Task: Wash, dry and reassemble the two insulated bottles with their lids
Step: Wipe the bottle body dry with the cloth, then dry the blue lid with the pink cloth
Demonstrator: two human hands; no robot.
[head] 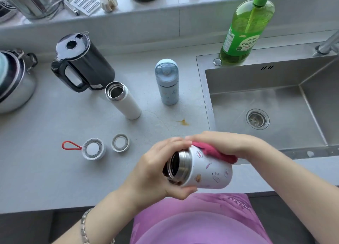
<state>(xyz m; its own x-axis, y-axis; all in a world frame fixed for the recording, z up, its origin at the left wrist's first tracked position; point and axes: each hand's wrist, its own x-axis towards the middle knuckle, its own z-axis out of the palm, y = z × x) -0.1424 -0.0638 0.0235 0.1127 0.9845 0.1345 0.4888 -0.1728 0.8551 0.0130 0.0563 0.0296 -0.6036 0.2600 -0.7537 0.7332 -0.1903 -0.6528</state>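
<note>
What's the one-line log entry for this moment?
step: wiping | left hand: holds patterned bottle | right hand: presses pink cloth on it | counter: plain bottle open, two lids off

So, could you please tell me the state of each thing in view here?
Patterned white insulated bottle: lidless, tipped sideways, gripped by left hand.
Pink cloth: pressed onto that bottle by right hand.
Plain white cylindrical bottle: upright, lidless.
Pale blue bottle: upright, lid on.
White lid with red loop: off, inner side up.
Round grey-rimmed lid: off, inner side up.
Black electric kettle: lid shut.
</note>
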